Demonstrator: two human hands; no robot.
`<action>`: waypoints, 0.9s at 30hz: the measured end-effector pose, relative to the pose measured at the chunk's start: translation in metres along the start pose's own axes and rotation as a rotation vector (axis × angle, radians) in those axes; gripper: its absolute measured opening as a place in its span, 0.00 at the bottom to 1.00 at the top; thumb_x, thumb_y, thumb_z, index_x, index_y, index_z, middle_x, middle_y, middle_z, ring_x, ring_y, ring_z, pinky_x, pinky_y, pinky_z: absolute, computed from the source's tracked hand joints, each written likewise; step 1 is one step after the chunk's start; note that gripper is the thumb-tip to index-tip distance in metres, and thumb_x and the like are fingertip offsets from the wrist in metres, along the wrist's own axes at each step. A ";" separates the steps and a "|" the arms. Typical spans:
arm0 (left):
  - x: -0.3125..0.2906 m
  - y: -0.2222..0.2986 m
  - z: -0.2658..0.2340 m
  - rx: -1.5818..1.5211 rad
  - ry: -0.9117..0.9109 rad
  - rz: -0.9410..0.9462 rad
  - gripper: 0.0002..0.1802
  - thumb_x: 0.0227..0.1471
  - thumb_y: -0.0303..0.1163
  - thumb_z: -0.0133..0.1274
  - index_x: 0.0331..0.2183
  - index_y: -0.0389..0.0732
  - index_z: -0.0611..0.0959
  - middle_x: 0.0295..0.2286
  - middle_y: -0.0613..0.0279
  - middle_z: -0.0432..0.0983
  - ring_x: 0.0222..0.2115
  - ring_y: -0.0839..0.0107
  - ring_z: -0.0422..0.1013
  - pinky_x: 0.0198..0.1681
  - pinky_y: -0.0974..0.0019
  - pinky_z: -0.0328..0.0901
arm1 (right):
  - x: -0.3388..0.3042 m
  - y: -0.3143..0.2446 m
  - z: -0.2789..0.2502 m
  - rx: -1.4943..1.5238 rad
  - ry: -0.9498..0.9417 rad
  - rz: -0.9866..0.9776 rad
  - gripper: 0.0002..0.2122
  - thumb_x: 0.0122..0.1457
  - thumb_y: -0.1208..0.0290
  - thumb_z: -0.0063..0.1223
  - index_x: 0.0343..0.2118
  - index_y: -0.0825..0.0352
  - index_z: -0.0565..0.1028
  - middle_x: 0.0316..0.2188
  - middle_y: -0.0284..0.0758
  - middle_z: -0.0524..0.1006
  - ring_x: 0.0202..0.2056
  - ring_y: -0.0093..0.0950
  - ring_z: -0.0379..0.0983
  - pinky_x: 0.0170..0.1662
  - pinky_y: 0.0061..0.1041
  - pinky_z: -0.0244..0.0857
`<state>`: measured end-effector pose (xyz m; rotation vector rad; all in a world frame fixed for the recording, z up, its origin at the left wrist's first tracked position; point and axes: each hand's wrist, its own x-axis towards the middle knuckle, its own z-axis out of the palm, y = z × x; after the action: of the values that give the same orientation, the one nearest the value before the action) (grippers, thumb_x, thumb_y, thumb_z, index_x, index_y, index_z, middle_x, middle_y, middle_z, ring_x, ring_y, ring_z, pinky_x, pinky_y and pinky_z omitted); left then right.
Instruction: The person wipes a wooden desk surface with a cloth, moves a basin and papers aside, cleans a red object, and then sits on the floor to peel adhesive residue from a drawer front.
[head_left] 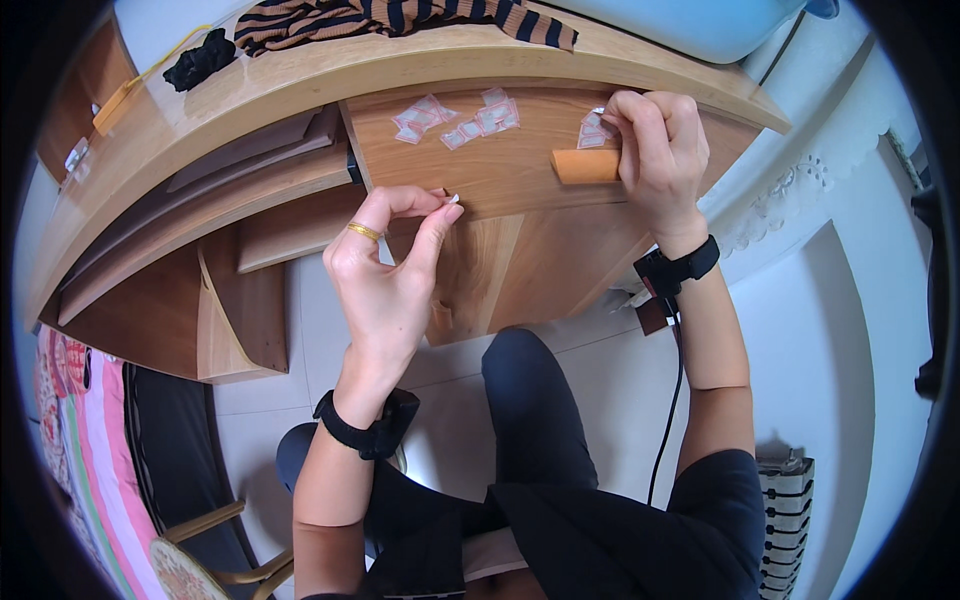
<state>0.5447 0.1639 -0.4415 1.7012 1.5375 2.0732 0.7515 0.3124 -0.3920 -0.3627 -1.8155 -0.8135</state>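
Note:
White sticker patches with red lines cling to the wooden drawer front: a left patch, a middle patch and a right patch. My right hand pinches the upper edge of the right patch, where a small whitish bit shows at the fingertips. Just under those fingers an orange drawer handle juts out, its right end hidden by that hand. Below the middle patch, my left hand holds a tiny white scrap between thumb and forefinger, apart from the drawer front.
Along the curved desk top lie a striped brown-and-black cloth and a black bundle. Open shelves are at left. A white lace curtain hangs at right; a black cable runs down from my right wrist band.

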 end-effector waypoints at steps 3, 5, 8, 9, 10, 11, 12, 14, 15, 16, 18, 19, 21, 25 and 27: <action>-0.001 0.000 -0.001 -0.002 0.001 -0.014 0.06 0.45 0.19 0.63 0.28 0.34 0.81 0.26 0.58 0.82 0.31 0.71 0.79 0.38 0.71 0.71 | -0.005 0.001 -0.003 0.068 0.005 -0.008 0.12 0.43 0.81 0.62 0.31 0.61 0.76 0.28 0.30 0.69 0.28 0.29 0.68 0.31 0.26 0.65; -0.002 0.001 -0.002 -0.016 0.001 -0.027 0.06 0.46 0.19 0.63 0.28 0.34 0.81 0.28 0.59 0.81 0.33 0.72 0.78 0.40 0.70 0.70 | -0.009 0.001 -0.009 0.087 0.041 -0.008 0.13 0.42 0.82 0.62 0.32 0.61 0.76 0.28 0.31 0.69 0.29 0.30 0.69 0.32 0.28 0.66; -0.003 0.004 -0.002 0.044 0.036 0.018 0.06 0.46 0.19 0.63 0.28 0.35 0.81 0.29 0.60 0.81 0.36 0.72 0.74 0.41 0.70 0.68 | -0.010 -0.001 -0.020 0.102 0.087 0.050 0.14 0.42 0.82 0.65 0.35 0.61 0.79 0.29 0.33 0.70 0.29 0.30 0.71 0.31 0.28 0.67; -0.003 0.004 -0.001 0.128 0.091 0.088 0.06 0.46 0.19 0.63 0.27 0.36 0.81 0.28 0.60 0.81 0.37 0.71 0.74 0.40 0.70 0.69 | -0.010 -0.001 -0.022 0.112 0.082 0.052 0.15 0.42 0.81 0.65 0.36 0.61 0.80 0.30 0.32 0.70 0.29 0.29 0.71 0.31 0.27 0.67; -0.004 0.005 0.000 0.211 0.141 0.159 0.06 0.45 0.19 0.64 0.26 0.36 0.82 0.27 0.61 0.81 0.38 0.70 0.73 0.39 0.69 0.69 | -0.009 -0.001 -0.024 0.130 0.102 0.056 0.16 0.42 0.81 0.66 0.37 0.61 0.81 0.30 0.32 0.71 0.29 0.28 0.71 0.30 0.27 0.67; -0.003 0.005 0.000 0.258 0.168 0.190 0.07 0.45 0.20 0.64 0.25 0.38 0.81 0.27 0.62 0.81 0.44 0.67 0.69 0.46 0.65 0.64 | -0.008 -0.002 -0.023 0.168 0.077 0.061 0.16 0.43 0.79 0.65 0.39 0.60 0.82 0.31 0.31 0.72 0.28 0.26 0.71 0.30 0.24 0.67; -0.003 0.005 0.000 0.303 0.198 0.228 0.07 0.45 0.20 0.64 0.24 0.40 0.81 0.26 0.64 0.81 0.50 0.63 0.64 0.53 0.60 0.59 | -0.006 -0.002 -0.022 0.162 0.050 0.052 0.16 0.44 0.79 0.64 0.39 0.60 0.82 0.31 0.31 0.72 0.28 0.26 0.71 0.30 0.24 0.67; -0.003 0.005 0.002 0.217 0.215 0.211 0.08 0.46 0.20 0.64 0.24 0.39 0.79 0.26 0.63 0.82 0.52 0.62 0.65 0.55 0.59 0.58 | -0.003 -0.002 -0.017 0.180 0.020 0.033 0.16 0.45 0.79 0.63 0.40 0.59 0.82 0.31 0.30 0.72 0.28 0.25 0.71 0.30 0.24 0.67; -0.003 0.004 0.003 0.159 0.213 0.176 0.08 0.46 0.20 0.64 0.24 0.39 0.79 0.26 0.63 0.82 0.52 0.62 0.65 0.55 0.58 0.58 | -0.001 -0.003 -0.015 0.182 0.018 0.029 0.15 0.44 0.79 0.60 0.38 0.60 0.82 0.31 0.30 0.73 0.28 0.26 0.71 0.30 0.25 0.67; -0.003 0.003 0.004 0.102 0.212 0.141 0.08 0.46 0.20 0.64 0.24 0.39 0.79 0.26 0.63 0.82 0.53 0.61 0.65 0.56 0.58 0.58 | 0.000 -0.003 -0.012 0.174 0.062 -0.009 0.14 0.44 0.79 0.60 0.37 0.61 0.82 0.31 0.30 0.73 0.28 0.27 0.71 0.30 0.25 0.66; -0.003 0.003 0.005 0.036 0.212 0.106 0.08 0.46 0.20 0.63 0.24 0.39 0.78 0.26 0.62 0.82 0.53 0.62 0.65 0.56 0.57 0.58 | 0.002 -0.004 -0.009 0.154 0.077 -0.048 0.13 0.43 0.80 0.59 0.34 0.62 0.82 0.31 0.30 0.73 0.28 0.28 0.71 0.30 0.26 0.66; -0.004 0.003 0.005 0.026 0.214 0.106 0.09 0.47 0.20 0.63 0.24 0.39 0.78 0.26 0.62 0.81 0.53 0.62 0.66 0.57 0.57 0.57 | 0.003 -0.004 -0.008 0.144 0.065 -0.039 0.12 0.43 0.80 0.59 0.33 0.62 0.81 0.30 0.31 0.73 0.28 0.28 0.71 0.30 0.26 0.66; -0.005 0.003 0.005 0.012 0.218 0.106 0.09 0.47 0.20 0.63 0.24 0.39 0.78 0.26 0.62 0.81 0.52 0.63 0.68 0.58 0.55 0.57 | 0.003 -0.005 -0.006 0.135 0.086 -0.040 0.10 0.43 0.80 0.58 0.31 0.63 0.79 0.30 0.31 0.73 0.28 0.29 0.72 0.29 0.26 0.66; -0.005 0.005 0.006 -0.031 0.223 0.108 0.09 0.47 0.19 0.62 0.24 0.39 0.77 0.25 0.61 0.80 0.45 0.66 0.72 0.62 0.52 0.56 | 0.002 -0.009 -0.006 0.079 0.012 0.004 0.10 0.43 0.81 0.58 0.31 0.64 0.77 0.30 0.32 0.73 0.29 0.29 0.72 0.30 0.27 0.66; -0.004 0.006 0.005 -0.057 0.223 0.106 0.10 0.47 0.18 0.62 0.24 0.39 0.76 0.24 0.61 0.80 0.42 0.68 0.74 0.62 0.51 0.55 | -0.001 -0.011 -0.008 0.071 -0.009 0.011 0.11 0.43 0.82 0.59 0.32 0.64 0.76 0.30 0.32 0.72 0.30 0.30 0.72 0.30 0.27 0.66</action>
<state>0.5534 0.1617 -0.4412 1.6124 1.4532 2.4076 0.7509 0.2987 -0.3948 -0.3305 -1.8443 -0.7391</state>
